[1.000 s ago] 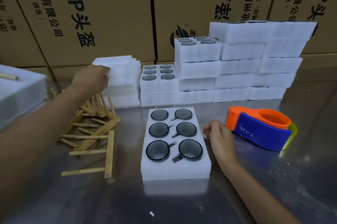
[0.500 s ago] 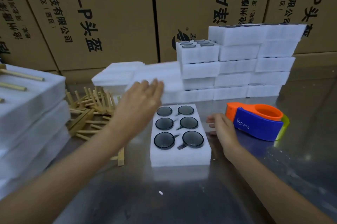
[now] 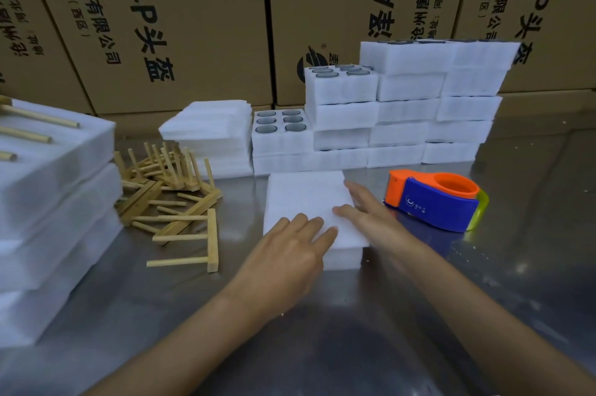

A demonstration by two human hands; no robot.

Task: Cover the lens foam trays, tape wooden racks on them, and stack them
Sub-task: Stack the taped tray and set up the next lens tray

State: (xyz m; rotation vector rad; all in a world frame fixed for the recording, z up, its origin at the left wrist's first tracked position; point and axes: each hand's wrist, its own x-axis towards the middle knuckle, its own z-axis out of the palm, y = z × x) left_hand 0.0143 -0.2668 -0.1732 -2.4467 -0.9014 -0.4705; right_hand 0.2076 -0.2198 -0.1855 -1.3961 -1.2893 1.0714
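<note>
The left hand (image 3: 292, 253), low in the centre of the frame, lies flat with fingers spread wide on the near left corner of a white foam cover sheet (image 3: 308, 202), gripping nothing. The right hand (image 3: 366, 216), just right of it, is also flat and open, fingers stretched across the sheet's right side and thumb pointing toward the left hand. The sheet lies on a foam lens tray (image 3: 343, 257), hiding its top so that only the tray's near side wall shows below it. Both sit on a shiny metal table (image 3: 354, 347). Just right of the right hand stands an orange and blue tape dispenser (image 3: 435, 202), close to the tray but apart from it. Left of the tray, a loose heap of wooden racks (image 3: 174, 195) sprawls over the table, the nearest one lying flat just beside the left wrist. Behind the heap rests a stack of spare foam sheets (image 3: 209, 128), and next to it, directly behind the covered tray, an uncovered tray with six dark lenses (image 3: 279, 123). To the right, more stacked foam trays (image 3: 419, 105) form a stepped wall. At the left edge of the frame rises a pile of finished trays (image 3: 48, 202) with wooden sticks on top. Printed cardboard boxes (image 3: 193, 15) fill the background.
</note>
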